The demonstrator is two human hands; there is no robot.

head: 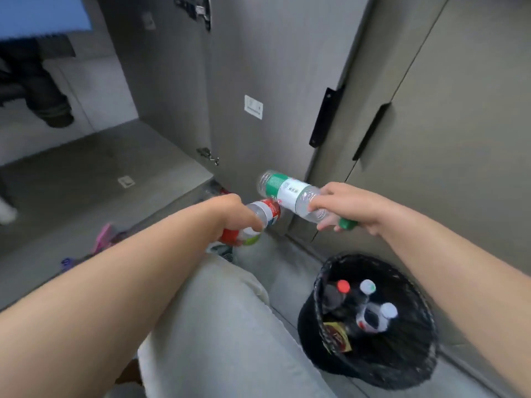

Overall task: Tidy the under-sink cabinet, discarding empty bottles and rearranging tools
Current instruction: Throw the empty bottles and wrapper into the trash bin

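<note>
Grey cabinet doors (pixel 448 116) stand behind. Your left hand (pixel 238 218) grips a clear red-label plastic bottle (pixel 266 211). Your right hand (pixel 349 206) grips a clear green-label plastic bottle (pixel 287 190), up-left of the black mesh bin (pixel 317 351).

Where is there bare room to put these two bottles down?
Bare: the cabinet floor between the pipe and the door. Some room in the bin beside its bottles. Crowded: the clutter under the left hand.
</note>
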